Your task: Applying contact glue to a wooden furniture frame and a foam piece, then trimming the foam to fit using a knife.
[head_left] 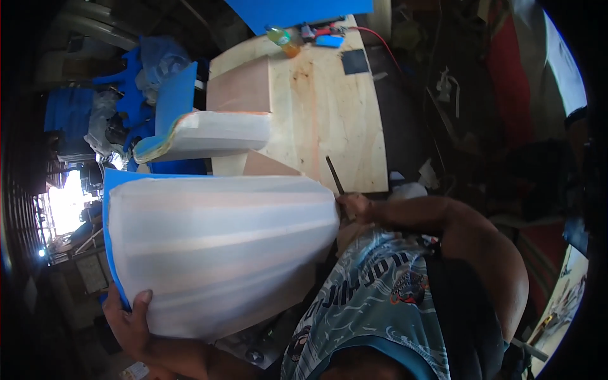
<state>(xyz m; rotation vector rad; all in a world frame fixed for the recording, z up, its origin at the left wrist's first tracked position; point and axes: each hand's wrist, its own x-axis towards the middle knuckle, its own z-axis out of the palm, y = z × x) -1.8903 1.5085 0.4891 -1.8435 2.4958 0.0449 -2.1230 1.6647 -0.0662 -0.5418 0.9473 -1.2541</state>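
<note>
A large curved panel with a translucent white face [221, 247] and blue backing along its left and top edges lies across my front. My left hand [130, 316] grips its lower left edge, thumb over the white face and fingers behind. My right hand [356, 208] is closed at the panel's right end, around a thin dark stick-like tool [334, 173] that points up over the board; whether it also grips the panel I cannot tell. Just beyond the panel, a smaller curved white piece with blue and orange edging [215, 132] rests partly on a plywood board [326, 114].
A plastic bottle [282, 43], a red and black tool [316, 31] with red cord, a blue item [329, 41] and a dark square [354, 62] sit on the board. Blue plastic chairs [126, 88] with bags stand at the left, a blue sheet [297, 12] at the back, clutter at right.
</note>
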